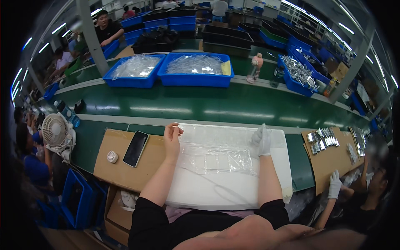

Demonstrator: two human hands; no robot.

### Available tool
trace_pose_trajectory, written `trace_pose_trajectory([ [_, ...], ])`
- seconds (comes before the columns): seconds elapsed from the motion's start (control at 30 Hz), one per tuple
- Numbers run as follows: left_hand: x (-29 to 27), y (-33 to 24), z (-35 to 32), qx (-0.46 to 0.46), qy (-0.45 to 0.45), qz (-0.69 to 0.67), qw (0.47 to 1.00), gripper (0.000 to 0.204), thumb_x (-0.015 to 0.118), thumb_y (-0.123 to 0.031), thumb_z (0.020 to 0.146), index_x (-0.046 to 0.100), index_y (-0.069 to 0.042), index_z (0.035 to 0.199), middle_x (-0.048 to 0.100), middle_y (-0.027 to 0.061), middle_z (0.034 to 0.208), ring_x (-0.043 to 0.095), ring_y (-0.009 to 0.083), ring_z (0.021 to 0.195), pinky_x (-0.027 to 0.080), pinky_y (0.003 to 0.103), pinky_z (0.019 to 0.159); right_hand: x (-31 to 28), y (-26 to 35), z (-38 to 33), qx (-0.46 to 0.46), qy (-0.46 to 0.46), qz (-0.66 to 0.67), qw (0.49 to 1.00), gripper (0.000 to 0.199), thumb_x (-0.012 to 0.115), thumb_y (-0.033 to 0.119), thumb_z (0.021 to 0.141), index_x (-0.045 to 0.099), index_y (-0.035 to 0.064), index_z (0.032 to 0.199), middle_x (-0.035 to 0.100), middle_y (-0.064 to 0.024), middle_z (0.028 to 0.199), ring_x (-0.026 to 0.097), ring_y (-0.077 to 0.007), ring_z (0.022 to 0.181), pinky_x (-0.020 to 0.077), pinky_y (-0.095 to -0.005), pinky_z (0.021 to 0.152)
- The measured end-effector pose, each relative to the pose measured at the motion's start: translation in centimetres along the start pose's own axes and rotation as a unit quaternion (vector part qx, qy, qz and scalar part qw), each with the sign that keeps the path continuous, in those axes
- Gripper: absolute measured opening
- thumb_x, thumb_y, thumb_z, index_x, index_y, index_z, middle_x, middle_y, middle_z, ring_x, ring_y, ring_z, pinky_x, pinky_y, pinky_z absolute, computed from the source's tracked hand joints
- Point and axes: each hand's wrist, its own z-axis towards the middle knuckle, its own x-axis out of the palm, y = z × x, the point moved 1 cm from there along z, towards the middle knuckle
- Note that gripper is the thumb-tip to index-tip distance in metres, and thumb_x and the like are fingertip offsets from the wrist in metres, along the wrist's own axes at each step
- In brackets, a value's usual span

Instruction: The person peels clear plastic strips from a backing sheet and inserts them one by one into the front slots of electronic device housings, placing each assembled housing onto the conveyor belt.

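Note:
A white foam board (212,189) lies in front of me, with a long clear plastic strip (212,134) across its far part. My left hand (171,136), bare, is at the board's far left corner, its fingers pinched at the strip's left end. My right hand (262,139), in a white glove, rests over the strip's right part with its fingers curled together. Whatever its fingers hold, if anything, is hidden. Between my forearms, nearer to me, a crinkled clear plastic piece (218,160) with rectangular sections lies flat on the board.
A phone (136,148) and a small white case (112,156) lie on cardboard (109,143) at left, near a fan (55,128). Blue bins (196,80) of clear plastic pieces stand across the green bench (166,102). At right, a co-worker's gloved hand (334,185) is by metal parts (323,139).

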Motion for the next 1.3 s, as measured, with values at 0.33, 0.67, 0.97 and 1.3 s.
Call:
trace_pose_trajectory([
  [0.33, 2.9, -6.6, 0.9, 0.114, 0.065, 0.102, 0.986, 0.018, 0.051, -0.012, 0.101, 0.058, -0.004, 0.086, 0.058, 0.0033, 0.074, 0.053, 0.0122, 0.067, 0.044, 0.023, 0.069, -1.0, -0.9, 0.8, 0.021, 0.071, -0.139, 0.988, 0.038, 0.049, 0.032, 0.105, 0.04, 0.0199, 0.07, 0.029, 0.0083, 0.059, 0.025, -0.0043, 0.049, 0.0251, -0.021, 0.045],
  [0.67, 3.6, -20.7, -2.3, 0.442, -0.102, -0.371, 0.81, 0.007, 0.042, -0.012, 0.099, 0.048, -0.011, 0.101, 0.055, 0.0048, 0.088, 0.047, 0.0137, 0.066, 0.041, 0.029, 0.063, -1.3, -1.0, 0.4, -0.008, 0.072, -0.121, 0.99, 0.04, 0.049, 0.027, 0.106, 0.04, 0.02, 0.067, 0.029, 0.0093, 0.057, 0.024, -0.0034, 0.047, 0.0217, -0.0217, 0.042],
  [0.97, 3.9, -21.8, -3.1, 0.407, 0.089, -0.316, 0.852, 0.008, 0.043, -0.014, 0.097, 0.048, -0.011, 0.103, 0.053, 0.0046, 0.085, 0.048, 0.0153, 0.069, 0.041, 0.028, 0.063, -0.7, -1.9, 1.0, 0.029, 0.114, 0.027, 0.993, 0.038, 0.049, 0.026, 0.105, 0.041, 0.0199, 0.069, 0.03, 0.0095, 0.056, 0.023, -0.0021, 0.047, 0.0192, -0.0212, 0.04],
  [1.3, 3.7, -22.1, -3.7, 0.412, 0.164, -0.39, 0.807, 0.005, 0.048, -0.012, 0.095, 0.05, -0.012, 0.099, 0.058, 0.0033, 0.083, 0.054, 0.0162, 0.076, 0.046, 0.029, 0.066, -2.4, -1.2, 1.3, 0.02, 0.02, -0.137, 0.99, 0.03, 0.053, 0.023, 0.102, 0.048, 0.0184, 0.073, 0.036, 0.0082, 0.058, 0.029, -0.0034, 0.049, 0.0247, -0.0205, 0.043],
])
